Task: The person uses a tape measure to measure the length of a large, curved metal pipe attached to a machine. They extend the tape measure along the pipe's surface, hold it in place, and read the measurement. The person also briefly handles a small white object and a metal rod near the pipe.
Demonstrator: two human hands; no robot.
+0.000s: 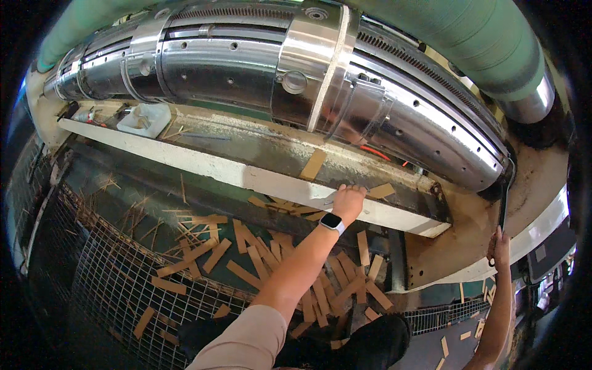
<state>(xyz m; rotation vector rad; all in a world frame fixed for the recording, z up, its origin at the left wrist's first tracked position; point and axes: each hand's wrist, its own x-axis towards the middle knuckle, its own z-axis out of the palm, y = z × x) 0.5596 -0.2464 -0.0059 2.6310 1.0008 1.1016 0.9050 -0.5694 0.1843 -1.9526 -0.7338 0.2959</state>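
Note:
My left hand (349,201), below a smartwatch (331,221) on a pale strap, is closed over the upper edge of a long white beam (271,181). At the far right, my right hand (500,245) grips a long dark wrench (504,203). The wrench stands nearly upright, its upper end against the end of a large shiny metal cylinder (425,126). Flat brown strips lie beside my left hand, one strip (381,191) to its right and another strip (314,164) up on the ledge behind the beam.
Many loose brown strips (259,262) are scattered below the beam, partly over a metal grating (117,277). A white plastic container (145,119) sits on the ledge at left. Thick green pipes (475,43) arch overhead. My dark-clad knees (373,342) show at the bottom.

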